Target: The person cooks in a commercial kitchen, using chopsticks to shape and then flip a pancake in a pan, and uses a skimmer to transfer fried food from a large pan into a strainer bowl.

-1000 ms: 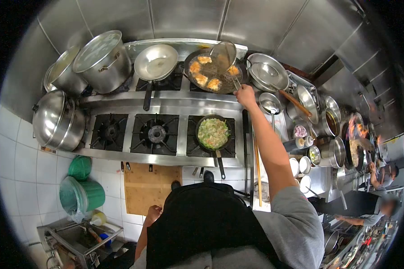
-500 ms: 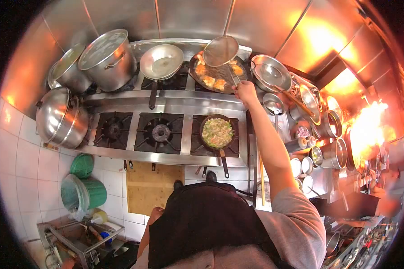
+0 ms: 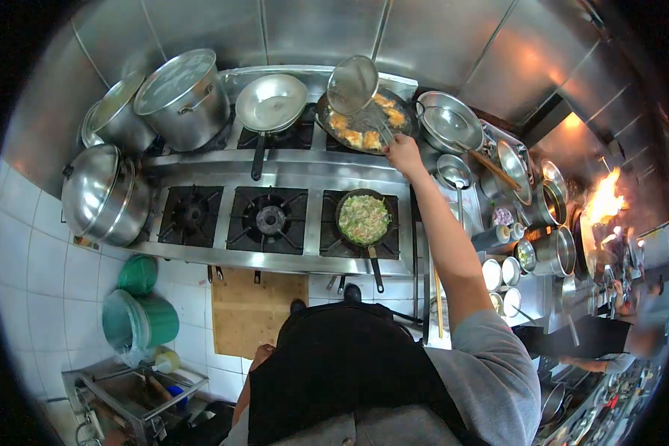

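My right hand [image 3: 403, 154] is closed around the handle of a round mesh strainer [image 3: 352, 84], whose basket hangs over the far part of a wide dark pan [image 3: 364, 123]. Browned pieces of food [image 3: 353, 138] lie in that pan around its edge. On the front right burner sits a small black pan [image 3: 375, 256] full of a pale and green chopped mixture [image 3: 364, 218]. My left hand [image 3: 261, 355] hangs low beside the dark apron; its fingers are mostly hidden, so its grip cannot be made out.
An empty steel pan [image 3: 271, 102] and large pots [image 3: 182, 100] stand on the back row. Bowls [image 3: 450, 123], bottles [image 3: 492, 237] and white cups [image 3: 492, 274] fill the right counter. Beyond them flames rise [image 3: 606, 197] near another person [image 3: 572, 342]. A green bucket [image 3: 156, 322] is lower left.
The strainer basket has shifted slightly left and up over the pan, with my right hand still on its handle. The flames at the right have shrunk and the scene looks less orange.
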Demonstrator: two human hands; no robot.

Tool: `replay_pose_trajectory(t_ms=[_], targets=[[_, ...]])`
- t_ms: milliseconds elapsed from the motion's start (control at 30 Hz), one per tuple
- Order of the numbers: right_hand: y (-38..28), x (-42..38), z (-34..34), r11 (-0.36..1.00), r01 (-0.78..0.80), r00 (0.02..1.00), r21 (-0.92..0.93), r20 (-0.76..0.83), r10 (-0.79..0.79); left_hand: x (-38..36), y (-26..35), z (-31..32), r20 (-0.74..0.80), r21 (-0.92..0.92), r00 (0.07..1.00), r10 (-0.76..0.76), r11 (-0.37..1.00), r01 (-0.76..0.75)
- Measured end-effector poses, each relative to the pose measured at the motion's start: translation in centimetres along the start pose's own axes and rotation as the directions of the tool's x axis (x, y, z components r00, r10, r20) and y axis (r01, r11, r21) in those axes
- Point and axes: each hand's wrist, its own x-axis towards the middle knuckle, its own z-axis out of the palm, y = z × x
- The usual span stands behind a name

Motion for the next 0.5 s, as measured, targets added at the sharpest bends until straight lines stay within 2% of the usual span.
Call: replay_pose_trajectory(t_ms=[33,133,167,200,233,267,300,333,367,400,500], targets=[[0.8,0.2,0.4,0.990,0.049,0.998,-0.129,-0.023,-0.052,0.1,-0.3,-0.1,-0.001,-0.002,1.000,-0.005,1.000,0.005],[2.5,0.5,0.8,0.972,0.101,0.993,-0.214,-0.045,-0.113,0.8,-1.4,-0.5,0.008,-0.013,1.000,-0.009,1.000,0.009],[1.6,-0.1,0.3,0.972,0.099,0.992,-0.212,-0.052,-0.112,1.1,-2.1,-0.7,0.016,-0.016,1.000,-0.007,1.000,0.007],[0.1,-1.3,-0.7,0.990,0.006,0.998,-0.141,-0.057,-0.014,1.5,-2.6,-1.0,0.020,-0.010,1.000,-0.003,1.000,0.004],[-1.0,-2.2,-1.7,0.994,-0.090,0.995,-0.069,-0.056,0.087,1.9,-3.2,-1.3,0.052,0.133,0.992,0.112,0.984,-0.118],[-0.8,-2.5,-2.8,0.993,-0.100,0.993,-0.070,-0.068,0.095,2.3,-3.4,-1.5,0.104,0.268,0.970,0.222,0.933,-0.242],[-0.4,-2.5,-4.3,0.991,-0.072,0.994,-0.110,-0.093,0.062,2.0,-2.4,-1.6,0.117,0.271,0.967,0.226,0.930,-0.250],[-0.3,-2.7,-5.4,0.987,-0.046,0.993,-0.152,-0.114,0.029,0.8,-0.3,-1.9,0.033,0.124,0.999,0.030,0.992,-0.034],[-2.6,-4.3,-7.0,0.975,-0.021,0.989,-0.220,-0.148,-0.012,0.1,1.2,-2.3,-0.019,-0.039,0.984,-0.179,0.983,0.178],[-1.4,-3.9,-8.3,0.950,0.047,0.973,-0.308,-0.200,-0.114,-0.3,2.5,-2.7,-0.004,-0.052,0.980,-0.198,0.979,0.197],[0.2,-3.9,-11.9,0.934,0.017,0.977,-0.356,-0.194,-0.092,-0.3,4.1,-3.6,0.031,-0.040,0.981,-0.194,0.980,0.195]])
